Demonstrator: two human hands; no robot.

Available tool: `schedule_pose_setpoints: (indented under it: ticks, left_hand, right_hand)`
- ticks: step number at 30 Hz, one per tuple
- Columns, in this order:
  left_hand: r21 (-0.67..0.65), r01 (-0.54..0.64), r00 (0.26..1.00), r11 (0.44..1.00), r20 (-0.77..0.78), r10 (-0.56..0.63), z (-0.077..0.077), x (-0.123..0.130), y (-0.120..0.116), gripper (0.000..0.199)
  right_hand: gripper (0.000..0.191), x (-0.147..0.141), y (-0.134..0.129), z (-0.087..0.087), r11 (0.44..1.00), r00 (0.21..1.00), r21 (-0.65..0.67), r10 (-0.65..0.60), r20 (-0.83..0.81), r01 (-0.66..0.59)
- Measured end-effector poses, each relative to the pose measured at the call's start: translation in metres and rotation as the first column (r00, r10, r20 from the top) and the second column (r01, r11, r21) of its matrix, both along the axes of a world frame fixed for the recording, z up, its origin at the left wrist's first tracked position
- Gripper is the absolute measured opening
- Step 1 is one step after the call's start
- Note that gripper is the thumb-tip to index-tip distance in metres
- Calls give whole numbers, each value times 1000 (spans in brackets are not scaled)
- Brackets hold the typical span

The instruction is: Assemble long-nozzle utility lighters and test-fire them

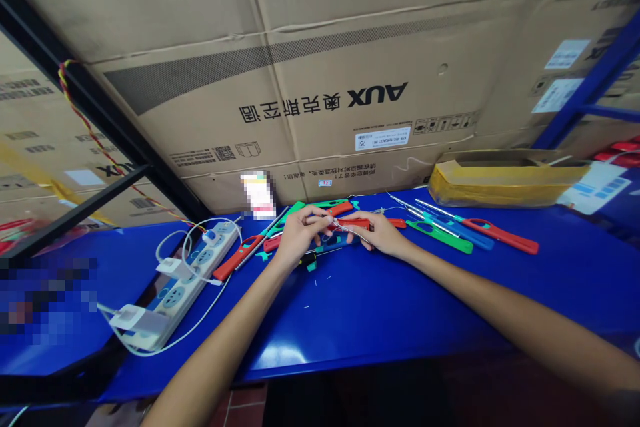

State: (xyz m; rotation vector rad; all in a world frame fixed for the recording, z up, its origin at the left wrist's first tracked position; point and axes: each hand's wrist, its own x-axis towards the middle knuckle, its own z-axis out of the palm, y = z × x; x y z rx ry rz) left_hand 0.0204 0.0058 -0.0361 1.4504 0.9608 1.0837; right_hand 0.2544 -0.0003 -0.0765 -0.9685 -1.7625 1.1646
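My left hand (301,235) and my right hand (376,232) meet over the middle of the blue table, fingers pinched close together. Between the fingertips is a small part with thin pale wire (341,226); its exact kind is too small to tell. Red and blue lighter pieces lie right under and behind the fingers, partly hidden. To the left lies a red long-nosed lighter (239,257). On the right are a green lighter (445,237), a blue one (477,235) and a red one (506,237) with metal tubes. Below my left hand is a black and yellow handle (307,258).
A white power strip (197,273) with chargers and loose cables stands at the left. Behind the table is a large cardboard box (310,67). A yellow-taped carton (505,180) sits at the back right. A phone (259,195), blurred, leans at the back. Tiny slivers lie in front.
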Motion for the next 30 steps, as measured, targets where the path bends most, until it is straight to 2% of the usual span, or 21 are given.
schedule_pose_setpoints:
  ticks: [4,9,14,21,23,27,30]
  left_hand:
    - [23,-36,995,999,-92,38,-2,3,-4,39]
    - [210,-39,961,977,-260,95,-8,8,-8,33]
    - [224,23,967,974,-252,35,-10,6,-4,31]
    - [123,-7,997,992,-70,16,-10,7,-5,36]
    - [134,-43,993,990,-103,57,-10,9,-6,34]
    - [242,-129,960,962,-213,182,-10,9,-8,26]
    - [266,-103,926,959,-327,190,-9,7,-8,24]
  right_hand:
    - [48,-2,-1,0,1000,1000,7,7,-21,-7]
    - [45,-2,0,-2,1000,998,22,-4,-61,5]
    - [44,-3,1,-1,998,996,29,-45,-77,47]
    - [46,-5,-2,0,998,995,27,-47,-82,50]
    - [45,-5,-3,0,998,996,39,-54,-71,57]
    - [43,-6,-5,-1,995,994,61,-75,-74,80]
    - [44,-7,-6,0,993,995,78,-82,-57,86]
